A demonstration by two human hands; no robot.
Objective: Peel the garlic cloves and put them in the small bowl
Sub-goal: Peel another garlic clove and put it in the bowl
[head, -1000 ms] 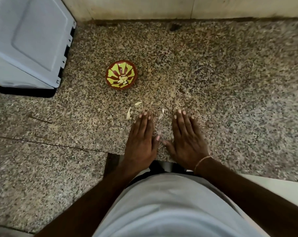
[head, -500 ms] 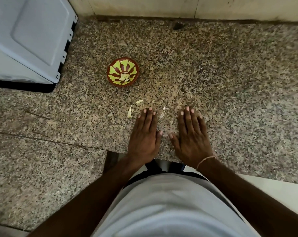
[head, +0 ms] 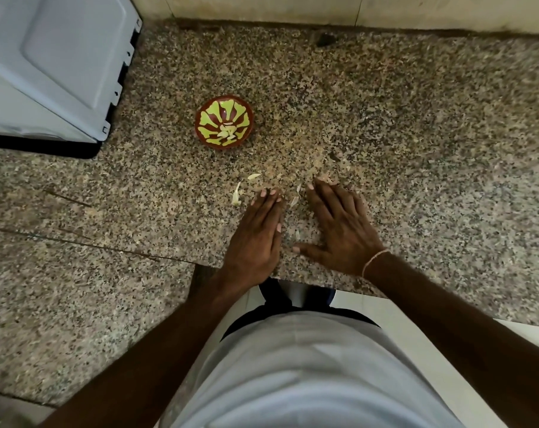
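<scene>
Neither grip holds anything, the left hand (head: 255, 236) and right hand (head: 342, 230) lying flat with straight fingers on the speckled desk (head: 416, 149), garlic skins (head: 236, 197) at 11 o'clock, small bowl (head: 224, 121) with peeled cloves (head: 227, 132) beyond, no readable writing.

A pale grey appliance (head: 55, 63) stands at my far left on the speckled granite worktop (head: 416, 134), and a thin bracelet (head: 373, 261) circles my wrist.
</scene>
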